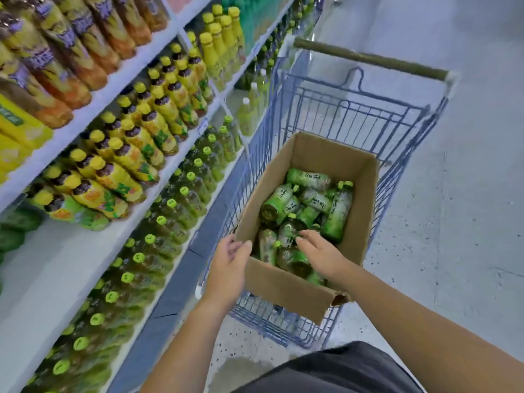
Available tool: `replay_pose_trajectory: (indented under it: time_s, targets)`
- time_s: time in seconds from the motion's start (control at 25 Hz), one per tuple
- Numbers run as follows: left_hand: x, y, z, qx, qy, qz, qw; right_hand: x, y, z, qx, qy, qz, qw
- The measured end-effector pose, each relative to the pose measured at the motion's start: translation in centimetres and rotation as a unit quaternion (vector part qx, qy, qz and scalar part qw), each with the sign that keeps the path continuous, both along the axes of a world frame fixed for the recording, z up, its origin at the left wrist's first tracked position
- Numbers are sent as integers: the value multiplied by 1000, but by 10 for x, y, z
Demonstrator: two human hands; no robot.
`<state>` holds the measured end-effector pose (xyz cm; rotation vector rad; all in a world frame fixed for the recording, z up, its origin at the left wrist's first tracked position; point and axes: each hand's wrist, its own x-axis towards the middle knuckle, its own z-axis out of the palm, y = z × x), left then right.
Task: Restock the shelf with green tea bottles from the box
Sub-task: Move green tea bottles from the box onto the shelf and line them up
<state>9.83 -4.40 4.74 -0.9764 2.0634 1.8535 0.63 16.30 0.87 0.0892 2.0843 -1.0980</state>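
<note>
Your left hand (229, 262) and right hand (321, 255) hover empty, loose-fingered, over the box (283, 285) in the cart (368, 117); shelf (56, 265) alongside, speckled floor (453, 251).

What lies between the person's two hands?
In the head view, the cardboard box rim at its near corner and a couple of green tea bottles lie between the left hand and right hand.

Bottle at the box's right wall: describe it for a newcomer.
A blue wire cart beside the shelves holds an open cardboard box. Inside, the green tea bottle lies alone along the right wall, its cap at the far end.
</note>
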Motion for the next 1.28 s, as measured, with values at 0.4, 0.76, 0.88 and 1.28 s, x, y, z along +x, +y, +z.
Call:
replay_pose_trajectory:
  time_s: [0.4, 0.76, 0.88, 1.28]
  targets:
    - [-124, 25, -60, -161, -75, -237, 955, -36, 20, -83, 65, -123, -108, 984]
    - [-260, 41, -148, -323, -47, -433, 840, -65, 14, -173, 136, -157, -186, 960]
    - [-288, 51, -170, -360, -155, -499, 773, -70, 9, -194, 154, -175, -193, 953]
    - [-308, 75, -204, -549, -180, -606, 547, -75, -15, -210, 275, -137, -182, 934]
